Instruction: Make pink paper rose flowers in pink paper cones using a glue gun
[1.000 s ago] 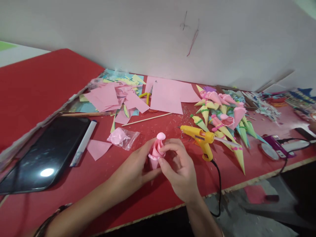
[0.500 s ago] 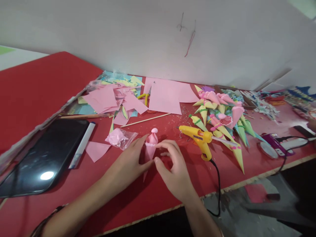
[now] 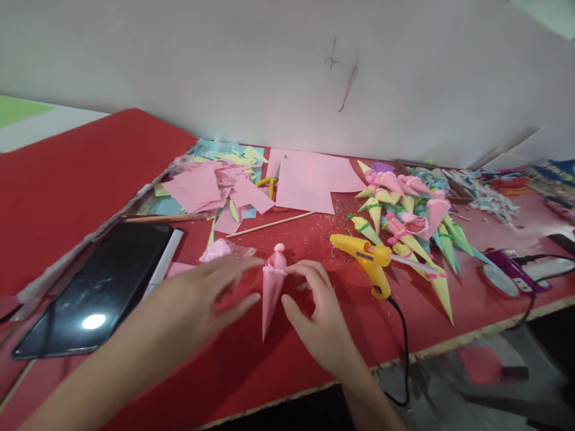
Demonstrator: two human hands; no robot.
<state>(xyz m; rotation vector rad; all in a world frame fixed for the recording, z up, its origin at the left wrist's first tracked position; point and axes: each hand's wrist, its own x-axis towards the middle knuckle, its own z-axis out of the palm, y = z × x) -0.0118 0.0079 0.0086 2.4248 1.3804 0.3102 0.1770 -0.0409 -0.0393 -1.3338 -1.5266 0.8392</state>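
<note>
A pink paper ice-cream cone (image 3: 272,296) with a beaded rim and a small ball on top lies on the red table, its tip toward me. My left hand (image 3: 202,293) is open to the left of it, thumb and fingers apart, slightly smeared by motion. From the right, my right hand (image 3: 321,311) reaches to the cone; its index fingertip is at the beaded rim and its thumb stands apart beside the cone. A plastic bag (image 3: 220,248) of pink pieces shows partly behind my left hand.
To the right, a yellow glue gun (image 3: 363,254) with a black cord lies beside a pile of finished paper cones (image 3: 404,215). A phone (image 3: 103,287) and a marker (image 3: 165,257) are at left. Pink paper sheets (image 3: 305,179), scraps and a thin stick (image 3: 269,224) lie behind.
My left hand has let go of the cone and moved left, now covering part of the bag. My right hand stays beside the rim. The view has shifted slightly.
</note>
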